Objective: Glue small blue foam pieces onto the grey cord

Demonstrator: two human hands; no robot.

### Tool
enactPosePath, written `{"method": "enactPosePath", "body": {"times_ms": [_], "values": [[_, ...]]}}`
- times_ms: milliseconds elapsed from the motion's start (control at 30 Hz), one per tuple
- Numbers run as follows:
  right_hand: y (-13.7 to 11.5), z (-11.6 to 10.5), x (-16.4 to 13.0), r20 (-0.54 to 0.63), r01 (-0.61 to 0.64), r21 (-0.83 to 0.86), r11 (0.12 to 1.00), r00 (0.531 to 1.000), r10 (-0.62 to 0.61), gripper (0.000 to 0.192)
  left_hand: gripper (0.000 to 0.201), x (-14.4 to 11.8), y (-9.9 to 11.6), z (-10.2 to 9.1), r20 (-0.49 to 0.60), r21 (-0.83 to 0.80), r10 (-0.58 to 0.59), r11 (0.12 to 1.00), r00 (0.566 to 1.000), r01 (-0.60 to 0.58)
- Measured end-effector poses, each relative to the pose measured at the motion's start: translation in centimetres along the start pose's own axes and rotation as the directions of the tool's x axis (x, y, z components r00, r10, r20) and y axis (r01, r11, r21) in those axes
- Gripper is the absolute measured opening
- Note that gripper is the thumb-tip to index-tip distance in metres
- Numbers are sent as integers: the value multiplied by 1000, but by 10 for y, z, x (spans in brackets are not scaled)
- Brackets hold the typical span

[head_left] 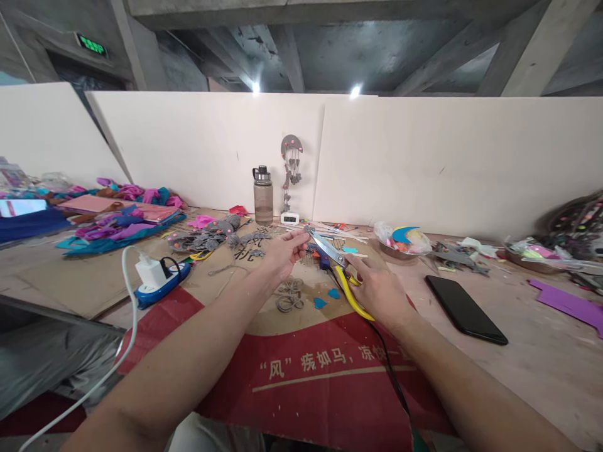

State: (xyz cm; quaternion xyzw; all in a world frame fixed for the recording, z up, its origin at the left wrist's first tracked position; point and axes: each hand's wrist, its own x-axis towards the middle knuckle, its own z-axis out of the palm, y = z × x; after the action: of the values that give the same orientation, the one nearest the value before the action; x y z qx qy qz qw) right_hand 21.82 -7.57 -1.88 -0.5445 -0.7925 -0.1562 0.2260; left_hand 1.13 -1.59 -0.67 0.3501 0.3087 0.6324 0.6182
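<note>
Nearest the front edge of the bench, red printed cardboard lies under both forearms. On it, the right hand is wrapped around the yellow handles of the scissors — blades parted, pointing toward the left hand. That left hand pinches a small grey piece right at the blade tips, over the middle of the bench. A black phone lies right of them; a power strip sits left. At the back edge — a water bottle.
</note>
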Motion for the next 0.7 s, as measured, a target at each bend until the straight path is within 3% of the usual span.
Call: {"method": "enactPosePath", "body": {"times_ms": [700], "values": [[-3,-7,0,53,3,-74,997,999,1,46,20,7,-3,-8,61,25,11,1000,998,-12]]}}
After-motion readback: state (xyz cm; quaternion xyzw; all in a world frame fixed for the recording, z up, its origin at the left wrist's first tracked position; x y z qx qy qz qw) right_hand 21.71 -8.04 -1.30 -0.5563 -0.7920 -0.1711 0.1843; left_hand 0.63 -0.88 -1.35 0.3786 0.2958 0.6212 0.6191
